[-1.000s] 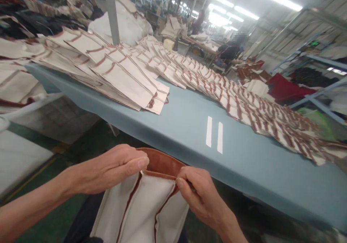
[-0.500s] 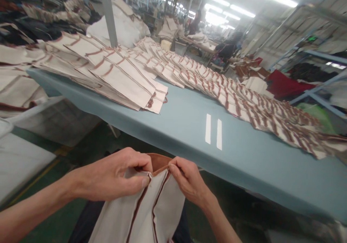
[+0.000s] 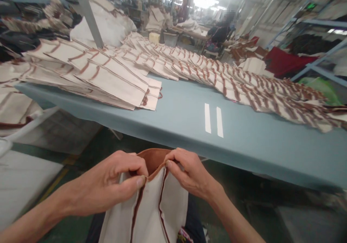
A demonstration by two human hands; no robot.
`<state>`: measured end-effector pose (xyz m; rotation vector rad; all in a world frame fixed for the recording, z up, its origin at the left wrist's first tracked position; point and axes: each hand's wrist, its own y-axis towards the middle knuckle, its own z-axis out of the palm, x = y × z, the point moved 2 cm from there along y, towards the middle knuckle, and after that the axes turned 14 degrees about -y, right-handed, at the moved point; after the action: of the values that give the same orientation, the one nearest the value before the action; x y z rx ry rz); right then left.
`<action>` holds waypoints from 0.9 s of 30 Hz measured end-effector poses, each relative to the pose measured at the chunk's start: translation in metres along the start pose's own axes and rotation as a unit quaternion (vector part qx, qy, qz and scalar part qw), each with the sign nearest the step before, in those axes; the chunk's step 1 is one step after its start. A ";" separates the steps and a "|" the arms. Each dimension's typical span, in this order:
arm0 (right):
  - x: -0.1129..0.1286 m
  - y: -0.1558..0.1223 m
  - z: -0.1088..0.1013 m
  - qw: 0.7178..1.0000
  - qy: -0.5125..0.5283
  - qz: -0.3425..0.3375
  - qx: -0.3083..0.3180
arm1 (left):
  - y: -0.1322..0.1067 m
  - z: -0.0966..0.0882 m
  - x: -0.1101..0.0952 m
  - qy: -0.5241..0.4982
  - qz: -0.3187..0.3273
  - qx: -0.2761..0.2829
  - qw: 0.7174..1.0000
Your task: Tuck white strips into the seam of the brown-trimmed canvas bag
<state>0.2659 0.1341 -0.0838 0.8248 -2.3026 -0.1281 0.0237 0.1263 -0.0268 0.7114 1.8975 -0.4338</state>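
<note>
A cream canvas bag (image 3: 159, 210) with brown trim and a brown lining hangs below the table's near edge, in front of me. My left hand (image 3: 114, 179) pinches the left side of the bag's top rim. The right side of that rim is pinched by my right hand (image 3: 187, 170). Both hands sit close together, so the bag's mouth is narrow and folded between them. The bag's lower end runs out of view at the bottom.
A long blue-grey table (image 3: 244, 145) carries two white tape strips (image 3: 213, 119), a fanned stack of cream bags (image 3: 108, 77) at the left and a long overlapping row of bags (image 3: 244, 87) at the back. A seated person (image 3: 219, 33) works far off. Shelving stands at the right.
My hands have drawn closer together, narrowing the bag's mouth from wide open to a fold. The view has shifted slightly to the right and down.
</note>
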 end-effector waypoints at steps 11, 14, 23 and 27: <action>0.044 0.018 0.006 0.977 0.038 -0.137 -0.158 | -0.015 -0.013 0.012 -0.007 0.002 0.050 0.999; 0.047 0.017 0.006 0.978 0.019 -0.134 -0.159 | -0.021 -0.012 0.013 0.011 -0.013 0.053 0.998; 0.059 0.016 0.002 0.977 -0.052 -0.120 -0.169 | -0.024 -0.007 0.011 0.061 -0.010 0.026 0.998; 0.063 0.014 0.005 0.980 -0.047 -0.093 -0.172 | -0.022 -0.005 0.008 0.053 -0.007 0.032 0.998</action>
<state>0.2196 0.1077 -0.0476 0.8650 -2.1968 -0.6418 0.0034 0.1147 -0.0325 0.7778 1.9956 -0.4763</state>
